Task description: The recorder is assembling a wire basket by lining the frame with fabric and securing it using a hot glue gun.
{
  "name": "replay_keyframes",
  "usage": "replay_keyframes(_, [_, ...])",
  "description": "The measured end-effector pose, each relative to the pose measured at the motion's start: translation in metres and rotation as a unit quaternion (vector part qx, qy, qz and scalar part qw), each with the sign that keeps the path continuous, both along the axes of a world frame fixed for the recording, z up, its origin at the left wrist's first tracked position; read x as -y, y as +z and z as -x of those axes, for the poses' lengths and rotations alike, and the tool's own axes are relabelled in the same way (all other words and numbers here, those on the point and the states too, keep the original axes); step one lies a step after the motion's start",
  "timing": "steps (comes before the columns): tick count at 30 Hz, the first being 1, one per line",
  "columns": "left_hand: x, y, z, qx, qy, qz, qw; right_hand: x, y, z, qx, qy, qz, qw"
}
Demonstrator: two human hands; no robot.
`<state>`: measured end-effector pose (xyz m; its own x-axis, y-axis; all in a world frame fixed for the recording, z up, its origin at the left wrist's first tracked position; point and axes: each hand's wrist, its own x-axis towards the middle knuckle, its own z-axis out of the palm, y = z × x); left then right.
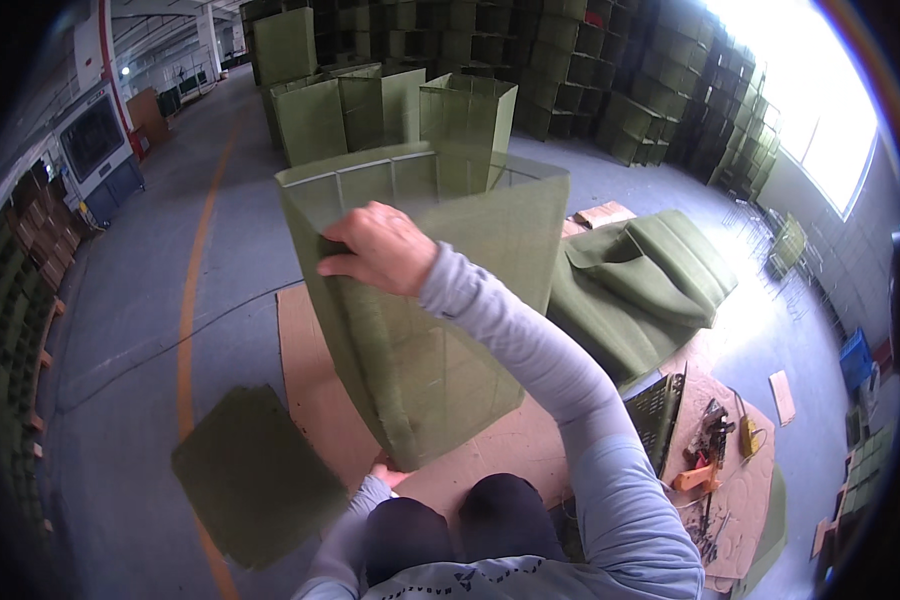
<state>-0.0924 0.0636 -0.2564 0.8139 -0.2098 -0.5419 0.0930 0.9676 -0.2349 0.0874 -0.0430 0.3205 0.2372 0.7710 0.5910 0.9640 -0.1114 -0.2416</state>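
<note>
A tall green fabric box point(460, 310) on a wire frame stands tilted in front of my knees, its open top facing up and away. Thin metal wires show inside its far wall. My right hand point(382, 248) reaches across the box, and its thumb and fingers pinch the fabric at the left corner edge. Down at the bottom corner, my left hand point(388, 473) grips the same box from below, with part of its fingers hidden.
Cardboard point(315, 365) lies beneath the box. Flat green sheets point(255, 475) are on the floor at left. A folded green fabric pile point(640, 290) sits at right, near an orange-handled tool point(697, 478) on cardboard. Finished-looking green boxes point(310, 115) stand behind.
</note>
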Motion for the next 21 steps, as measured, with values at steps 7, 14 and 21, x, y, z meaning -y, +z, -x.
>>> replay_keyframes(7, [0.018,0.003,-0.025,-0.273,-0.27,-0.019,0.923,0.034,-0.028,-0.004,-0.053,-0.008,0.057,0.997])
replay_keyframes(14, [0.017,0.043,-0.05,-0.172,-0.182,-0.114,0.961,0.042,-0.037,0.028,-0.001,-0.002,0.094,0.996])
replay_keyframes(21, [0.033,0.053,-0.06,-0.134,-0.155,-0.179,0.962,0.083,-0.071,0.038,-0.052,0.046,0.042,0.997])
